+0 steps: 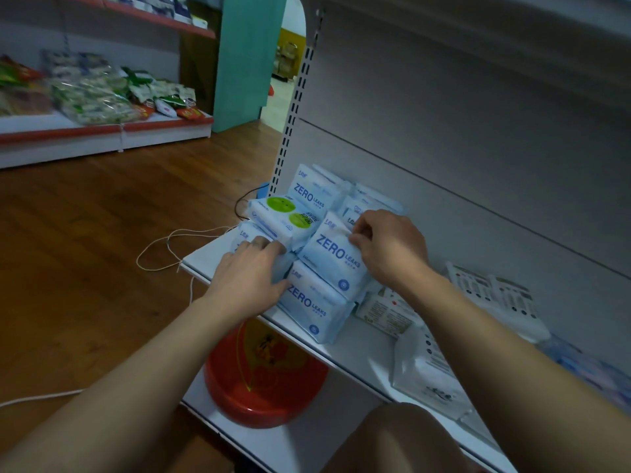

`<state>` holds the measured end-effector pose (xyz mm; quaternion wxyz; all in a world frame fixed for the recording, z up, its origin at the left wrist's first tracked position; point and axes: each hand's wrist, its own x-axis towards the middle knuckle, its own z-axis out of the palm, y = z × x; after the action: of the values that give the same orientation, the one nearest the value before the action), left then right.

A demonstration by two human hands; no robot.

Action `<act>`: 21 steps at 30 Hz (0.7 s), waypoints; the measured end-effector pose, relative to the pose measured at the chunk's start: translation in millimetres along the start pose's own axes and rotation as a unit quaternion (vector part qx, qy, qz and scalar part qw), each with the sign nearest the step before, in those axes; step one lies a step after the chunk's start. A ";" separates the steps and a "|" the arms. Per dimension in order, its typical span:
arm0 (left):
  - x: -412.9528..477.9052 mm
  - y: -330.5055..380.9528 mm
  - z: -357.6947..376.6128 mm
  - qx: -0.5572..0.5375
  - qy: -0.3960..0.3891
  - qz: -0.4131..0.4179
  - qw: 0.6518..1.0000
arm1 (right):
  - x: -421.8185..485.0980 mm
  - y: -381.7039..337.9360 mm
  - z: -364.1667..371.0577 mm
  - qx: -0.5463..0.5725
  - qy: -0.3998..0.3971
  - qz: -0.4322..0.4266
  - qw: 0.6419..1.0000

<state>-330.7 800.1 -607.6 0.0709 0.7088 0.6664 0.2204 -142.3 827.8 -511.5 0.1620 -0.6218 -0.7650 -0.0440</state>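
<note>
On the white shelf (358,349), left end, both hands are working a pile of pale blue "ZERO LEAKS" packs.

- Right hand (389,247): pinching the upper right corner of the middle pack (333,261), fingers curled. The pack is lying tilted, label up, spreading down and left from the pinch, so most of it is sitting clear of the hand.
- Left hand (249,278): clasping the lower left pack (244,233). Fingers are lying over its top and the thumb is pressing in at the side nearest the person. Most of that pack is hiding under the palm.
- Green-sticker pack (283,216) is resting on top of the lower left pack, touching the left fingertips.
- Front pack (310,305) is lying just below the middle pack, touching the left thumb.
- Back pack (310,194) is leaning against the slotted upright, apart from both hands.

Around it: white boxes (495,295) are sitting further right on the same shelf, beyond the right forearm. Red basin (266,380) is sitting on the shelf below. White cord (164,247) is trailing across the wooden floor (102,233).
</note>
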 end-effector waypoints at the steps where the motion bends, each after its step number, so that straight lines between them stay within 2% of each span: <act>1: -0.2 -0.2 0.0 -0.001 -0.001 0.002 1.000 | -0.4 1.2 1.6 -0.009 -0.008 0.000 1.000; 6: -0.4 -0.6 -1.0 -0.005 -0.002 0.004 1.000 | -2.6 5.4 1.5 -0.044 -0.013 -0.011 0.999; 15: 1.0 -5.2 -7.5 -0.020 0.017 -0.001 1.000 | -9.9 -1.2 3.1 -0.079 0.070 -0.083 0.991; 21: 1.6 -12.1 -12.4 -0.012 0.032 -0.009 0.999 | -13.1 -15.8 6.7 -0.074 0.086 -0.118 0.987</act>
<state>-346.8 800.5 -601.0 0.0605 0.6943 0.6721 0.2502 -156.6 813.8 -519.6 0.1743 -0.5317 -0.8107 -0.1725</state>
